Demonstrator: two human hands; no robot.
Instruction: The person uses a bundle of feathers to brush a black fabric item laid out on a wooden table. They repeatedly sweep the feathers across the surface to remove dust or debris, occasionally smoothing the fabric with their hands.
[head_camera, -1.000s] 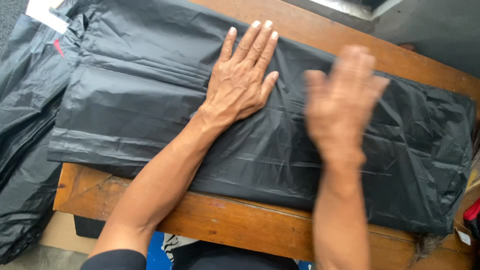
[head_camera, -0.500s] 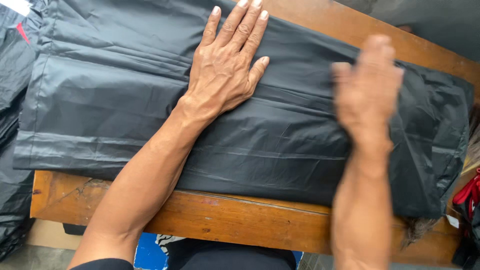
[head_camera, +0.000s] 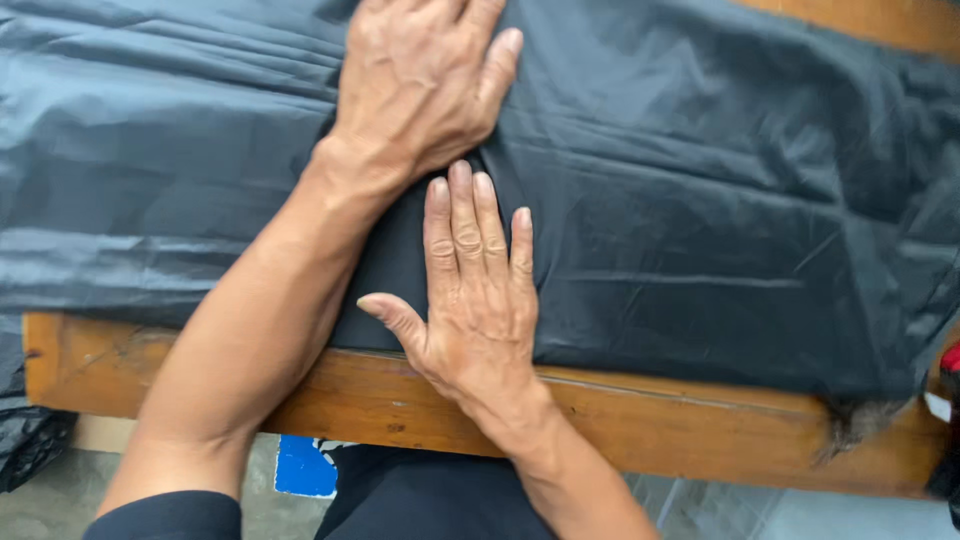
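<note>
A large black plastic sheet (head_camera: 700, 200), wrinkled and folded flat, covers most of a wooden table (head_camera: 680, 420). My left hand (head_camera: 425, 85) lies flat on it near the top middle, fingers together and pointing away from me. My right hand (head_camera: 475, 295) presses flat on the sheet just below it, at the near edge, fingers spread a little and its fingertips close to the left wrist. Neither hand grips anything.
More black plastic (head_camera: 30, 440) hangs off the table's left end. A red thing (head_camera: 948, 358) shows at the right edge. A blue patch (head_camera: 305, 465) and dark clothing (head_camera: 430, 500) lie below the table's near edge, over a grey floor.
My right hand came down from the air at the right and now lies flat near the left wrist. The camera has moved closer; the left hand stayed pressed on the sheet.
</note>
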